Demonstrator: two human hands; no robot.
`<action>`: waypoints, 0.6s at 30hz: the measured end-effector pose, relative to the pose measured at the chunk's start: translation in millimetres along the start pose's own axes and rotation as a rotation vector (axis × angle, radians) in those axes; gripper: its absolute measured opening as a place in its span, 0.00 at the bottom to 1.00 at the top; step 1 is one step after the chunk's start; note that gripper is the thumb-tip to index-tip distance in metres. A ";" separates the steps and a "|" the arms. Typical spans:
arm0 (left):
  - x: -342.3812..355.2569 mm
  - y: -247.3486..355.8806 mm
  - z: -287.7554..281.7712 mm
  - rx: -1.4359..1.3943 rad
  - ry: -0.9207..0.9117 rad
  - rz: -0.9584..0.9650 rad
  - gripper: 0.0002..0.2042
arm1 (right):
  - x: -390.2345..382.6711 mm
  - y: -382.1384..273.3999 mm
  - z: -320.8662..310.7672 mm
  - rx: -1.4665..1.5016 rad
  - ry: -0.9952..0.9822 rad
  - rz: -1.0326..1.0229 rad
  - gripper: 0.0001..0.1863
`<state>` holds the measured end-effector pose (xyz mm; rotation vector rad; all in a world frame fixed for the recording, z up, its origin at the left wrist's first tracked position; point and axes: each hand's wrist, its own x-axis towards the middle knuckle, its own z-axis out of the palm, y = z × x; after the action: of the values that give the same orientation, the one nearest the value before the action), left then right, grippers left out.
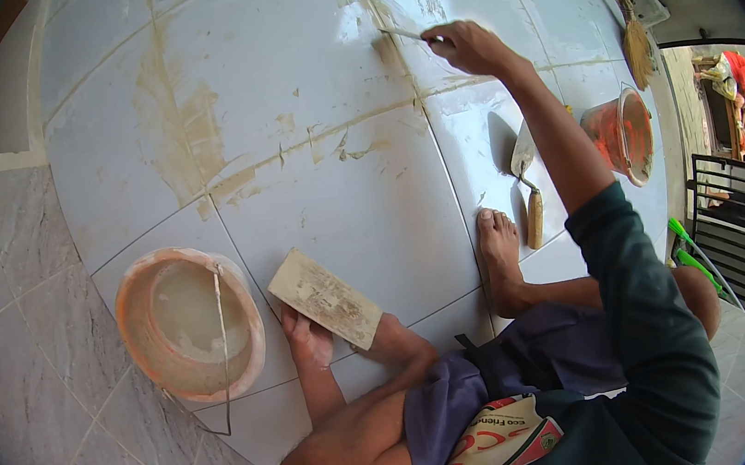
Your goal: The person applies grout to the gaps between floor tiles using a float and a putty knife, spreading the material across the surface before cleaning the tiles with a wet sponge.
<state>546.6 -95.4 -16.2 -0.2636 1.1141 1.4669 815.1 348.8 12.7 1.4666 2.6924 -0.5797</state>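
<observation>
**Scraper [404, 34] at tile joint, far side of floor**

Scraper: one, thin, grey, narrow. Located ahead of the person, beyond the right foot [498, 240], its tip at the joint [398, 57] between two large pale tiles.

Key relation: scraper's long axis lies crosswise to the joint, tip pointing left; the joint runs away from the person. Right hand [470, 46] is the nearer, just right of the joint; left hand [310, 341] is well apart, low and to the left.

Right hand: closed, pinching the scraper's near end between thumb and fingers.

Left hand: grasping a board [325, 299] from below at its near left edge; fingers mostly hidden. Board rectangular, smeared with tan paste, slanting down to the right above the left foot [398, 341].

Also present: pale-stained bucket [133, 308] with cloudy contents, left of the board; trowel [533, 213], wooden-handled, lying beside the right foot; orange bucket [604, 137], beyond the right forearm; straw broom [637, 51], far right. Tan smears along several joints.
</observation>
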 end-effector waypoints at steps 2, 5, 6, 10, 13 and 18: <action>10.1 -5.3 -9.1 -0.003 -0.044 0.005 0.25 | 25.2 -22.4 7.9 -0.169 -0.046 0.019 0.16; 16.9 -17.4 -19.1 -0.009 -0.102 0.053 0.25 | 13.7 -29.6 37.6 -0.259 -0.142 0.007 0.16; 14.5 -13.6 -20.1 -0.021 -0.077 0.057 0.25 | -14.4 -43.2 39.0 -0.231 -0.208 -0.009 0.14; 21.4 -7.4 -23.6 -0.018 -0.071 0.052 0.26 | -113.5 -58.8 38.9 -0.202 -0.283 -0.026 0.08; 24.4 -2.4 -32.9 -0.012 -0.123 0.049 0.25 | -125.3 -49.7 28.5 -0.203 -0.229 -0.078 0.08; 35.8 -1.5 -40.9 -0.020 -0.144 0.027 0.25 | -76.3 -1.7 37.4 -0.120 -0.200 -0.372 0.25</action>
<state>521.0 -102.9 -63.7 -0.1548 0.9909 1.4979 850.5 274.1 -6.9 0.8347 2.7923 -0.5312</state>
